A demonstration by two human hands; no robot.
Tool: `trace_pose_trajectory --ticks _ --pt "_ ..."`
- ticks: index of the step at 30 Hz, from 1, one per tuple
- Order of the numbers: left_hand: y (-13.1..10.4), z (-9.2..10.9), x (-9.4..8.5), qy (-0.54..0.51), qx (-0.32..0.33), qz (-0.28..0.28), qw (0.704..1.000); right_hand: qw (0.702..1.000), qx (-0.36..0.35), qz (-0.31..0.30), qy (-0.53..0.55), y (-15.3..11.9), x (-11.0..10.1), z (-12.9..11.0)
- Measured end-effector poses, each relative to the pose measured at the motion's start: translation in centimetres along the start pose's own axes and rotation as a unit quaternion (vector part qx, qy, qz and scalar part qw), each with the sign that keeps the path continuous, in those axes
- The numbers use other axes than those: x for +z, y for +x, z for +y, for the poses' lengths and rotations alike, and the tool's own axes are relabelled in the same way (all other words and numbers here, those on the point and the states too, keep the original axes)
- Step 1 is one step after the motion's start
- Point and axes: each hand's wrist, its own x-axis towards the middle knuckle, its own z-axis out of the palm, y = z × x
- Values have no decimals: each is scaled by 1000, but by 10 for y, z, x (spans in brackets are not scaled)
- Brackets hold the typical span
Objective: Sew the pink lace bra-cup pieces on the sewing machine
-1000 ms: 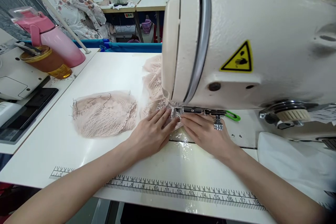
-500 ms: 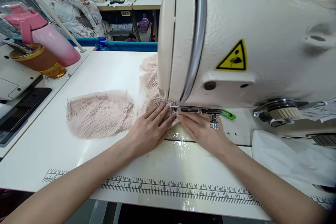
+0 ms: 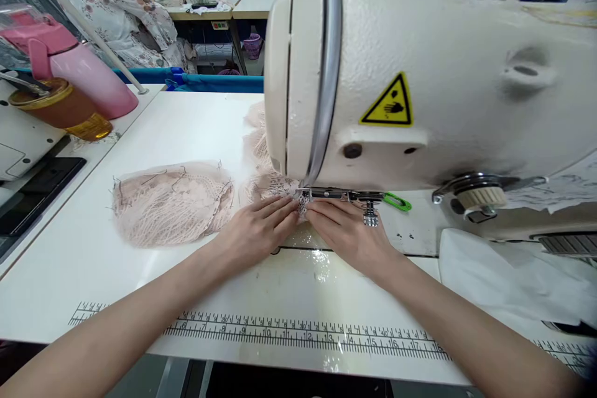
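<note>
A piece of pale pink lace fabric (image 3: 261,146) lies under the head of a sewing machine (image 3: 396,43), partly hidden behind it. My left hand (image 3: 256,230) rests flat on the lace's near edge, fingers stretched toward the presser foot (image 3: 303,193). On the other side of the foot, my right hand (image 3: 349,233) lies with its fingers extended and fingertips at the lace edge. A metal attachment (image 3: 370,211) partly covers the right hand. To the left, a second lace piece (image 3: 172,205) with dark thread ends lies flat on the white table (image 3: 186,286).
At the left stand a pink bottle (image 3: 88,78) and a brown jar (image 3: 69,112) near a dark phone (image 3: 41,193). A green clip (image 3: 396,201) lies behind the right hand. White cloth (image 3: 508,273) lies at the right. A ruler scale (image 3: 280,333) runs along the front edge.
The whole view has shifted slightly, so the machine appears further left. My left fingers have drawn back a little toward me and lie closer together; both hands stay by the presser foot.
</note>
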Motion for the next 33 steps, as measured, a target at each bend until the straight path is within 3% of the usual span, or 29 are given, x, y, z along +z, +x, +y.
trace_pose_trajectory --ticks 5,11,13,17,23,33 --pt "1 2 -1 4 -16 10 1000 999 -17 -3 37 -1 7 1" --pt "4 11 -12 -55 -213 -4 976 994 6 1 110 2 6 -4" --pt "4 12 -16 -103 -230 -18 968 988 11 0 156 1 4 -6" --pt "2 11 -18 -142 -166 24 975 978 -4 12 208 -1 1 -9" --pt "4 16 -17 -105 -119 74 985 981 -92 71 153 7 -5 -16" --pt "7 16 -23 36 -51 104 993 976 -127 121 127 7 -9 -20"
